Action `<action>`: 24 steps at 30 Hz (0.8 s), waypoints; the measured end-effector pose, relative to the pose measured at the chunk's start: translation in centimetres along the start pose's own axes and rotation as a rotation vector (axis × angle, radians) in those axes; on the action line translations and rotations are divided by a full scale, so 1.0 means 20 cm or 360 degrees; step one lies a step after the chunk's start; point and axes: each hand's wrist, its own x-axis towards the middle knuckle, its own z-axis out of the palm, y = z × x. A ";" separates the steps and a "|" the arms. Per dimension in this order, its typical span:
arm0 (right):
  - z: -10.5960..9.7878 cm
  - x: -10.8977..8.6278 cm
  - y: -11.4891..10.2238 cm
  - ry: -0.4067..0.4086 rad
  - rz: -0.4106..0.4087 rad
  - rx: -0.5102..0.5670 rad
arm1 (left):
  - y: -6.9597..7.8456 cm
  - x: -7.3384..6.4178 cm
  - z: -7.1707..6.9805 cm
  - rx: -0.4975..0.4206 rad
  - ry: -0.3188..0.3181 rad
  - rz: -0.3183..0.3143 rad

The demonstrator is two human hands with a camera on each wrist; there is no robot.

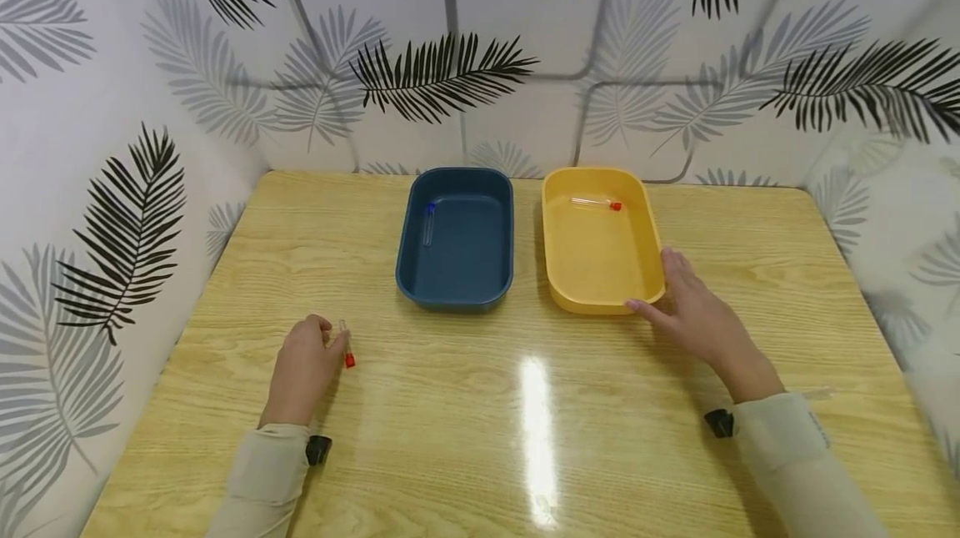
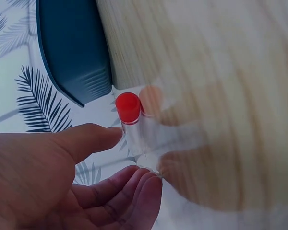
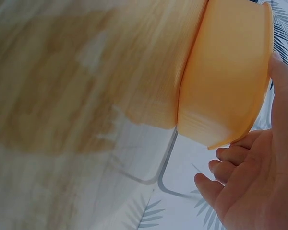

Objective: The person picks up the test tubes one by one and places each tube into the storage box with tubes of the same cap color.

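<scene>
– Where's the tube [image 2: 130, 120]?
– Lying on the table [image 1: 435, 421], just right of the left hand [image 1: 303, 367], red cap toward the person, clear end pointing away.
– Has that hand got hold of it?
– Not by the look of it. The thumb and fingers are apart, loosely bent, with the thumb by the tube's side. Whether the thumb actually touches, I can't tell.
– Why come in from the side?
– My guess is that a thin tube lying flat is easier to get at from its side, and that keeps the cap clear of the fingers.
– And the right hand [image 1: 701, 317]?
– At the yellow bin [image 1: 596, 305], spread at the near right corner. Thumb and a finger touch the rim, without curling round it; perhaps that's to steady the bin.
– Anything inside?
– A second tube [image 1: 596, 203], also red-capped, lying crosswise near the far end.
– And the blue bin [image 1: 455, 302]?
– Left of the yellow one, a little apart, with a blue-capped tube [image 1: 430, 225] lengthwise along its left side. Perhaps cap colour explains which tube lies where.
– Behind them?
– A leaf-print backdrop [image 1: 442, 79], just past the table's far edge.
</scene>
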 end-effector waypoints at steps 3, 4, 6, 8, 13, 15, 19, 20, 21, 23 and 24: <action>0.00 0.00 0.00 -0.0001 0.0002 -0.0003 | 0.00 0.01 0.00 -0.0001 -0.0040 0.0001; 0.00 0.00 -0.01 0.0000 0.0001 -0.0002 | 0.00 0.01 0.00 -0.0001 -0.0045 0.0005; 0.00 0.00 -0.01 0.0001 0.0001 -0.0003 | 0.00 0.01 0.01 -0.0005 -0.0047 0.0020; 0.00 0.00 -0.01 0.0001 0.0001 -0.0001 | 0.00 0.02 0.01 -0.0006 -0.0044 0.0031; 0.00 0.00 0.00 -0.0006 0.0001 -0.0002 | 0.01 0.02 0.01 0.0000 -0.0042 0.0039; 0.00 0.00 0.00 -0.0005 0.0003 0.0002 | 0.01 0.02 0.01 0.0003 -0.0040 0.0044; 0.01 -0.01 0.00 0.0000 0.0003 0.0018 | 0.02 0.03 0.01 0.0011 -0.0028 0.0072; 0.01 -0.01 0.00 0.0003 0.0002 0.0023 | 0.02 0.03 0.01 0.0013 -0.0026 0.0079; 0.01 -0.01 0.01 0.0005 0.0002 0.0027 | 0.02 0.03 0.01 0.0015 -0.0027 0.0085; 0.01 -0.01 0.01 0.0010 0.0001 0.0032 | 0.02 0.03 0.01 0.0016 -0.0028 0.0094; 0.01 0.00 0.01 0.0014 0.0000 0.0033 | 0.02 0.03 0.01 0.0017 -0.0028 0.0099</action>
